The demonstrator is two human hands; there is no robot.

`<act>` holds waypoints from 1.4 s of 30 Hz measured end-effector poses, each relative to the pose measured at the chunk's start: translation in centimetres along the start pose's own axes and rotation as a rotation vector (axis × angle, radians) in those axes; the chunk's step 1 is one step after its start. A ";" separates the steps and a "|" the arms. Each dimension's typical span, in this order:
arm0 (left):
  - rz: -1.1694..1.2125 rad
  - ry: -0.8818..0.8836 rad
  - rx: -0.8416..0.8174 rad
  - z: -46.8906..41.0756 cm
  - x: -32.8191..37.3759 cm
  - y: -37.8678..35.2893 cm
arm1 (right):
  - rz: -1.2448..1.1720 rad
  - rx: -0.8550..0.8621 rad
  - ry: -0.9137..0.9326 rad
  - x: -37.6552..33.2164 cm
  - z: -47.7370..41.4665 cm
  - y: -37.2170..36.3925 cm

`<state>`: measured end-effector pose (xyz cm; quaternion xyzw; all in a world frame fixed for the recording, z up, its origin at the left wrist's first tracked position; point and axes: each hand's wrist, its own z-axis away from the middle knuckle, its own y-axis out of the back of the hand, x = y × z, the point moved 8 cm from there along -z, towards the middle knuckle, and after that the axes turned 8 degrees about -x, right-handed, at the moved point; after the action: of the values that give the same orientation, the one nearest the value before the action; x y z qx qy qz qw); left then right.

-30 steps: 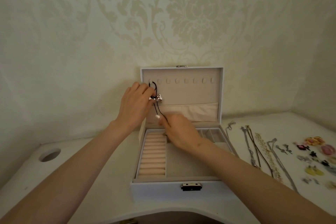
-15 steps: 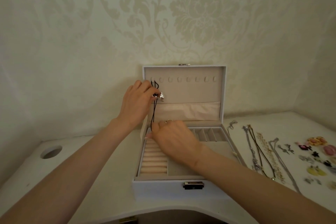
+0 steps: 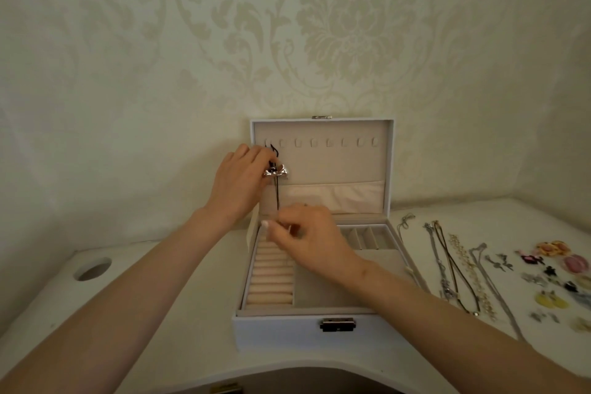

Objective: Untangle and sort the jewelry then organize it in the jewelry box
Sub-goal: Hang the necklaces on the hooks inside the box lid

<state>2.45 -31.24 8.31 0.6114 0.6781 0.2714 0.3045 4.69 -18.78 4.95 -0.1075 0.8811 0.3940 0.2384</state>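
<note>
A white jewelry box point(image 3: 281, 328) stands open on the table, its lid upright with a row of hooks. A black cord necklace point(image 3: 277, 195) with a silver pendant point(image 3: 276, 170) hangs from the leftmost hooks. My left hand point(image 3: 240, 184) holds the cord and pendant against the lid. My right hand point(image 3: 311, 238) pinches the lower end of the cord just above the ring rolls point(image 3: 271, 278). Several necklaces point(image 3: 454, 265) lie in a row on the table right of the box.
Earrings and brooches point(image 3: 553, 269) are spread at the far right. A round hole point(image 3: 92, 269) is cut in the tabletop at the left. The patterned wall stands close behind the box. The table's curved front edge is near my arms.
My right hand has moved left and down along the cord, from the lid pocket area to above the ring rolls. My left hand has stayed at the hooks.
</note>
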 end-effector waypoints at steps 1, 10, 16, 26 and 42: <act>0.003 0.003 0.004 0.0 0.1 0.2 | -0.201 0.025 -0.147 1.2 -0.2 0.3; 0.110 0.001 0.069 0.2 -0.4 2.0 | -0.058 0.210 -0.691 8.1 -2.9 1.5; 0.171 0.052 0.006 0.3 -1.2 1.8 | -0.318 0.172 -0.692 7.9 -5.4 -2.0; 0.076 -0.031 0.015 1.0 -0.5 1.5 | -0.630 0.213 -0.699 8.7 -4.5 -1.9; 0.202 0.010 -0.131 1.4 -0.6 0.0 | -0.849 0.032 -0.802 9.4 -3.4 -4.3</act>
<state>3.54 -31.89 7.46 0.6541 0.5955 0.3473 0.3115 -2.96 -24.16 -0.62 -0.2901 0.6075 0.2602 0.6922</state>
